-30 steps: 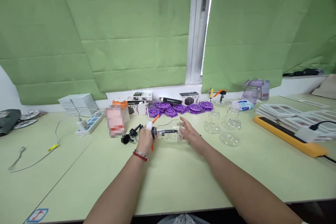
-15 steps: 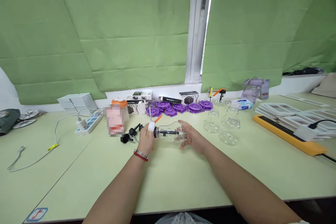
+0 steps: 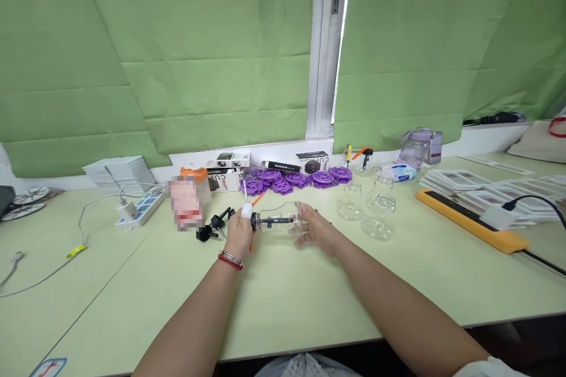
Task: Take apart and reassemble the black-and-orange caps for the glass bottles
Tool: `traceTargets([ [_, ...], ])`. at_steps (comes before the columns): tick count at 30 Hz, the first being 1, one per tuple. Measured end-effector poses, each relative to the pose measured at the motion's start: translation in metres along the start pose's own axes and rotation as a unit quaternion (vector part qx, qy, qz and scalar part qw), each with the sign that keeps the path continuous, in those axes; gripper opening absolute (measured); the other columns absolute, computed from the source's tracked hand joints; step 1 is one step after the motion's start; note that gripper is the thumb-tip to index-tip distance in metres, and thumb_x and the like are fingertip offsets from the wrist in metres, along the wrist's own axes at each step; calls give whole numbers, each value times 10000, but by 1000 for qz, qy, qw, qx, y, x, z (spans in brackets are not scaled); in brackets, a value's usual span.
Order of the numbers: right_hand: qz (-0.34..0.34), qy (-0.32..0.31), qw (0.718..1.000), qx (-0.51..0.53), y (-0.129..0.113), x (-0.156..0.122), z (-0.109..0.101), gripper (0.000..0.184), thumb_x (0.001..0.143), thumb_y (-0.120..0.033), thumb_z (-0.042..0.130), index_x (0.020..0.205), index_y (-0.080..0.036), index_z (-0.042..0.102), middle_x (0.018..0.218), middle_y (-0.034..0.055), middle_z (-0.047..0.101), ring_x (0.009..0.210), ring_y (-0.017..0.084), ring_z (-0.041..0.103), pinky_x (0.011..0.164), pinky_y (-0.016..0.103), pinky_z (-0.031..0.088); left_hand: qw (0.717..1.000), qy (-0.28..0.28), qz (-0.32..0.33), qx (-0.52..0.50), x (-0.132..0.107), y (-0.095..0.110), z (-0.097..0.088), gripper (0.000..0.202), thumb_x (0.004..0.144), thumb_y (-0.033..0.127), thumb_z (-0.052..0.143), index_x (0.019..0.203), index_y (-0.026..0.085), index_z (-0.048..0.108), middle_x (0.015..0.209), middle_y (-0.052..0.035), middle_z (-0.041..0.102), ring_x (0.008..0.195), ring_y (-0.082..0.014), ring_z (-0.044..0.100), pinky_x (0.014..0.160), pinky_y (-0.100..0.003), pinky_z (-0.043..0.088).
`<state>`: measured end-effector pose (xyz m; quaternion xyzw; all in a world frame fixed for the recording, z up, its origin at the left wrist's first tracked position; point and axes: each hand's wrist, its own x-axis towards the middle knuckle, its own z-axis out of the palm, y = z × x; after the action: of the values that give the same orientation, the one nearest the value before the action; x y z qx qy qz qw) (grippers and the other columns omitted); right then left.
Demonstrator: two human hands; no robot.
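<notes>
A clear glass bottle is held on its side between my hands, above the table. Its neck end points left, where a black fitting with orange parts sits, and a dark rod runs inside the glass. My left hand is closed around the fitting; something white covers its thumb. A thin pale stick rises just behind that thumb. My right hand grips the bottle's wide base from the right. Beside my left hand lie several black fittings, partly hidden by it.
Several clear glass bottles stand to the right. Purple plastic parts and boxes line the back. A glass bottle with an orange-and-black top stands behind. Power strips, one white, one orange, flank the work area.
The view has shifted slightly, so everything appears a little further left. Both hands keep their hold on the bottle and its fitting, with little visible change in pose.
</notes>
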<state>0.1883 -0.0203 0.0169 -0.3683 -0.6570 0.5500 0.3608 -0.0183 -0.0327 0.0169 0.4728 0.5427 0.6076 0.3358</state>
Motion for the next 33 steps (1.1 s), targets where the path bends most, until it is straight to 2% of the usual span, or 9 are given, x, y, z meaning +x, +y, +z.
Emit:
traceTargets([
  [2, 18, -11, 1000, -7, -2, -1, -2, 665, 820, -598, 465, 1371, -252, 327, 1294, 179, 455, 963, 260, 613, 664, 392, 536, 1000, -13, 4, 4, 0, -1, 0, 392, 792, 526, 492, 595, 198, 409, 474, 41, 417, 401, -85, 369, 391, -215, 266],
  [7, -202, -1, 975, -91, -7, -5, -5, 733, 682, -371, 725, 1337, -347, 397, 1458, 71, 301, 1311, 260, 338, 954, 403, 430, 997, -18, -69, -26, 2, 0, -1, 442, 812, 568, 412, 555, 209, 387, 408, 46, 375, 326, -84, 298, 343, -229, 197],
  [10, -71, 4, 997, 35, -2, -1, -3, 710, 789, -537, 570, 1398, -348, 258, 1418, 110, 327, 1174, 236, 496, 822, 382, 515, 999, -16, -24, -24, -1, 3, 0, 408, 800, 532, 466, 573, 198, 406, 452, 43, 409, 378, -84, 353, 371, -215, 253],
  [13, 42, -11, 997, 59, 2, 2, -3, 629, 816, -632, 445, 1332, -281, 363, 1237, 130, 472, 892, 211, 626, 655, 367, 550, 999, -42, 0, -9, -4, 5, 2, 358, 784, 487, 512, 598, 190, 438, 480, 37, 447, 405, -85, 385, 389, -210, 284],
  [16, -113, -2, 988, -107, -2, -2, -3, 609, 715, -443, 678, 1260, -272, 467, 1243, 106, 485, 1048, 244, 562, 836, 417, 508, 997, -30, -68, -20, 0, 5, 0, 383, 777, 511, 498, 571, 201, 404, 433, 45, 401, 338, -75, 324, 338, -214, 219],
  [19, -301, 16, 914, -270, -7, -5, -2, 628, 661, -217, 709, 1248, -291, 498, 1323, 90, 440, 1251, 267, 395, 1035, 465, 348, 986, 21, -156, -45, 8, 5, -4, 416, 758, 554, 496, 555, 221, 350, 396, 62, 342, 291, -66, 269, 301, -212, 169],
  [22, -356, 21, 875, -328, -9, -5, -4, 627, 676, -133, 649, 1261, -283, 482, 1310, 105, 442, 1271, 266, 365, 1039, 476, 335, 978, 59, -190, -66, 13, 5, -9, 422, 737, 564, 521, 571, 229, 326, 396, 71, 324, 279, -65, 277, 285, -205, 178],
  [28, -313, 78, 886, -335, -16, -4, -27, 596, 677, -204, 669, 1235, -268, 468, 1339, 107, 398, 1274, 268, 374, 1011, 450, 370, 975, 156, -125, -101, 18, 6, -13, 384, 739, 537, 529, 635, 223, 333, 464, 69, 335, 313, -68, 350, 284, -191, 204],
  [33, -211, 222, 884, -352, -10, 21, -57, 651, 625, -390, 736, 1185, -225, 448, 1236, 105, 481, 1148, 270, 484, 965, 434, 401, 973, 158, -111, -129, 19, 4, -13, 384, 743, 549, 522, 661, 214, 352, 530, 51, 376, 360, -73, 394, 293, -190, 219],
])
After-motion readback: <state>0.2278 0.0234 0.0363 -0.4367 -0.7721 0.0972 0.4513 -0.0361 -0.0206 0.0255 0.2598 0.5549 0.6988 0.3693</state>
